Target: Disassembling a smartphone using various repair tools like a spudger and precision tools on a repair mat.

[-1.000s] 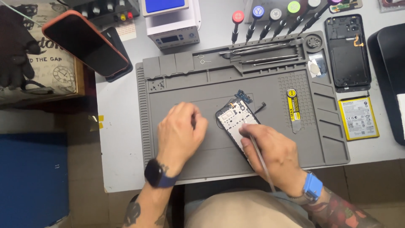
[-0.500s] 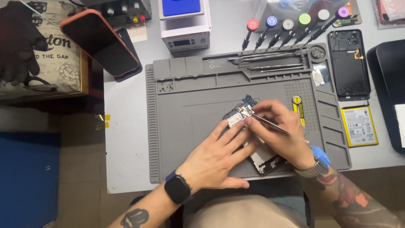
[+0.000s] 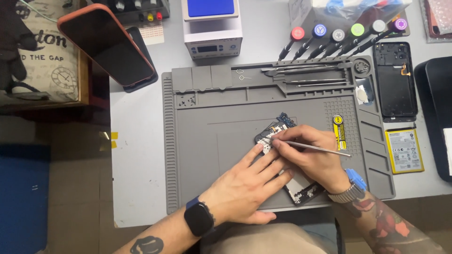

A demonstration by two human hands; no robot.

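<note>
I saw the change plainly: a second before, my left hand lay flat on the mat to the left of the phone, and my right hand worked at the phone's lower end. Now both had closed in on its top end. To my eye, the work had moved from the bottom of the board to the top.

The phone (image 3: 278, 134) lay open, tilted, near the middle of the mat (image 3: 212, 122), its lower end hidden under my wrists. My left hand (image 3: 245, 181) lay spread and flat, fingers stretched out and pressing on the phone's left side, gripping nothing. My right hand (image 3: 308, 155) was pinched shut around thin metal tweezers (image 3: 313, 148), tips at the phone's upper left corner; whether they held a part I could not tell.

As for containers, the mat's back-left corner had small trays: one (image 3: 185, 99) held tiny dark screws, the ones beside it looked bare. The long slots along the back edge held metal tools (image 3: 306, 69). A round cup (image 3: 361, 66) at the back-right corner held something I could not make out. Off the mat's right edge lay a phone back (image 3: 394, 80) and a battery (image 3: 404, 150).
</note>
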